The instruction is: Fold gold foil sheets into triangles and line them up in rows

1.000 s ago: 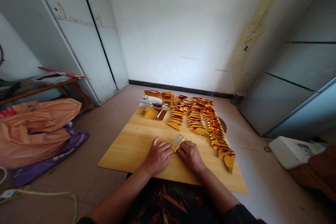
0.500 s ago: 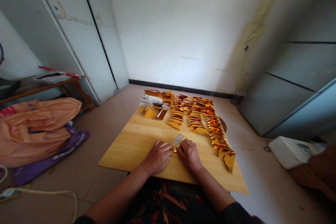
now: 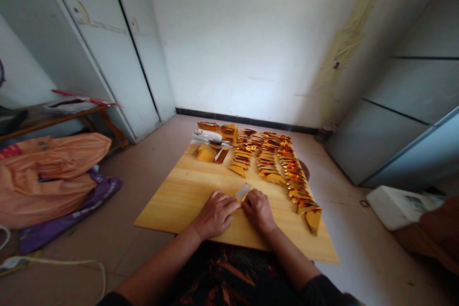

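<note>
A small sheet of foil paper (image 3: 244, 191), grey on its upper face with gold at its lower edge, lies on the wooden board (image 3: 172, 196) between my hands. My left hand (image 3: 217, 213) presses its fingertips at the near left edge of the paper. Closed fingers of my right hand (image 3: 258, 208) hold the paper's right side. Beyond them, rows of folded gold foil pieces (image 3: 271, 160) overlap one another along the right and back of the board. A gold sheet (image 3: 205, 152) lies at the back left.
White items (image 3: 210, 134) lie at the board's back left corner. Orange and purple bags (image 3: 53, 172) are on the floor at left, near a low bench and a cable. A white box (image 3: 392, 205) stands at right. Cabinets flank the white wall.
My left fingers have shifted slightly to the right over the paper's near edge, hiding more of the gold. My right hand has hardly moved.
</note>
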Demonstrator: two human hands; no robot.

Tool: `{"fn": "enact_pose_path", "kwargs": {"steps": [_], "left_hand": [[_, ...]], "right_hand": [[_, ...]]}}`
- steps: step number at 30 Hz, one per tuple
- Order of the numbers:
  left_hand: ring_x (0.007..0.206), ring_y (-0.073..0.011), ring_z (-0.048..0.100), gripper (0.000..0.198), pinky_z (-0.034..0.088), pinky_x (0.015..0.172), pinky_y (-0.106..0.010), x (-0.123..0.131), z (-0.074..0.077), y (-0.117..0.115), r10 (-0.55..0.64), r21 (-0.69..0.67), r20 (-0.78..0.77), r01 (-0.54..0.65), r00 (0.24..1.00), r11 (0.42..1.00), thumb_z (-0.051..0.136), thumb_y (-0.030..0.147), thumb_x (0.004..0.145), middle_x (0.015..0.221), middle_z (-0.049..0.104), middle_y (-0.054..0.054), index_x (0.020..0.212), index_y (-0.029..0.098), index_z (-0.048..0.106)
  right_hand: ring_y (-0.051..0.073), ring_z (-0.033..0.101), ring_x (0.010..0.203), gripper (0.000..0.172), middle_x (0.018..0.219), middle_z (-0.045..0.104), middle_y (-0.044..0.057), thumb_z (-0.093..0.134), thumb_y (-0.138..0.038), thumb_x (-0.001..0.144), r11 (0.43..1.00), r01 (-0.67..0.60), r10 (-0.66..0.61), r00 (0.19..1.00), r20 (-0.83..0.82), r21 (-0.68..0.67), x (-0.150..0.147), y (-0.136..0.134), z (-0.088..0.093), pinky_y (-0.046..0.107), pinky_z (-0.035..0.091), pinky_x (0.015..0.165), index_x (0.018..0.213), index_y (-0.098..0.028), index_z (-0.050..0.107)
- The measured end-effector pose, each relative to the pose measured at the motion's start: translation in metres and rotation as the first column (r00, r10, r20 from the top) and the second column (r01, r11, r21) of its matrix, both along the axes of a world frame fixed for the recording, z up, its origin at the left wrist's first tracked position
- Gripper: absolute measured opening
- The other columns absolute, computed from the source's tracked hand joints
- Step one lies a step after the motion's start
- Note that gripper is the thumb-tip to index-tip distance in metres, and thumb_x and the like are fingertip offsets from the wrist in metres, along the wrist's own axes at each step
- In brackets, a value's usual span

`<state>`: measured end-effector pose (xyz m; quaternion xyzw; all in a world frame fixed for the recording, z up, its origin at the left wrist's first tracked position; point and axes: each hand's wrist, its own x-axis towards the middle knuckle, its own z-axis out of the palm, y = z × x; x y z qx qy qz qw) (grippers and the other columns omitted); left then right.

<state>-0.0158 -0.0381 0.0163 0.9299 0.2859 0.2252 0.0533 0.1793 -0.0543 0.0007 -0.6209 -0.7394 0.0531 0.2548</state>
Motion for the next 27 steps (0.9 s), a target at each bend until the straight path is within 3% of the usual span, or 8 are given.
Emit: {"fn": "enact_pose_path", "kwargs": {"steps": [11, 20, 27], "left_hand": [[0.103, -0.0208, 0.056, 0.028, 0.031, 0.101, -0.047, -0.001, -0.003, -0.002, -0.011, 0.015, -0.009, 0.011, 1.0, 1.0, 0.054, 0.021, 0.08, 0.111, 0.065, -0.004, 0.106, 0.027, 0.063], [0.1, -0.0214, 0.055, 0.026, 0.028, 0.101, -0.05, 0.006, -0.008, -0.005, 0.056, -0.003, 0.0, -0.056, 0.998, 0.998, 0.056, 0.02, 0.077, 0.106, 0.065, -0.004, 0.101, 0.026, 0.064], [0.098, -0.0203, 0.055, 0.025, 0.031, 0.098, -0.046, 0.007, -0.006, -0.006, 0.069, 0.024, 0.001, -0.069, 0.998, 0.997, 0.057, 0.02, 0.075, 0.104, 0.064, -0.002, 0.097, 0.026, 0.065]], "right_hand": [[0.016, 0.052, 0.079, 0.012, 0.08, 0.059, 0.003, 0.056, -0.018, 0.083, 1.0, 0.006, -0.007, 1.0, -0.007, -0.019, 0.0, 0.001, 0.003, 0.026, 0.031, 0.071, 0.071, -0.019, 0.057], [0.016, 0.054, 0.076, 0.008, 0.077, 0.059, 0.002, 0.056, -0.013, 0.075, 1.0, 0.013, -0.014, 0.988, -0.152, -0.008, 0.001, 0.006, -0.003, 0.025, 0.036, 0.072, 0.071, -0.019, 0.058], [0.014, 0.055, 0.074, 0.023, 0.076, 0.061, 0.001, 0.048, -0.003, 0.063, 0.998, -0.056, 0.044, 0.968, -0.247, -0.041, 0.01, 0.01, -0.004, 0.024, 0.04, 0.07, 0.074, -0.019, 0.059]]}}
